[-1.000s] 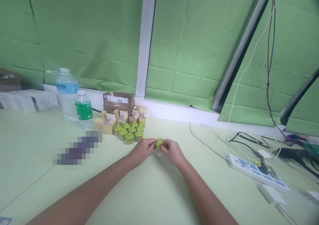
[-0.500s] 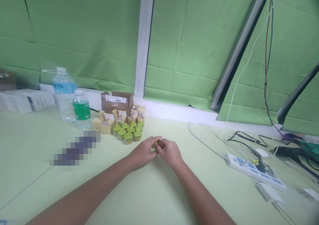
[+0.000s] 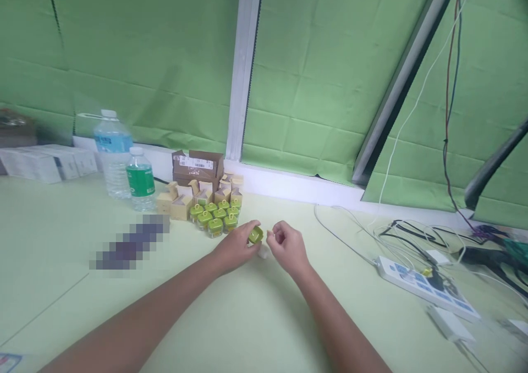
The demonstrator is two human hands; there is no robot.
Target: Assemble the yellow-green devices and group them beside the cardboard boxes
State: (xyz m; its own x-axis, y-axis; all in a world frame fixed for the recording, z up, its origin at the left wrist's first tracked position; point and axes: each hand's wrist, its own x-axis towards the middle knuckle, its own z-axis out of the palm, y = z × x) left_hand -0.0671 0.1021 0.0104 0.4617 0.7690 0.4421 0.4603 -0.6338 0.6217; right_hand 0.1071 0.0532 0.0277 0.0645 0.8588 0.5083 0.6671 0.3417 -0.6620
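Note:
My left hand [image 3: 236,250] is closed around a small green-lidded container [image 3: 256,235], with its green top facing me. Just to the right, apart from it, my right hand [image 3: 289,246] pinches a tiny yellowish piece [image 3: 270,232] between thumb and fingertips; its kind is too small to tell. Under the container a small pale thing [image 3: 263,251] shows beside the left fingers, blurred. Left of my hands stands a cluster of several similar clear containers [image 3: 215,227] with green lids and yellowish loops on top.
Behind the cluster are small opened cardboard boxes [image 3: 180,208] and a larger brown carton [image 3: 196,166]. Two water bottles [image 3: 141,180] stand at left, near white boxes [image 3: 58,163]. A power strip [image 3: 427,288], adapter [image 3: 451,323] and tangled cables lie on the right.
My right hand has come away from the container and now pinches a small yellowish piece. The container in my left hand is tilted so its green top shows. The view has shifted slightly.

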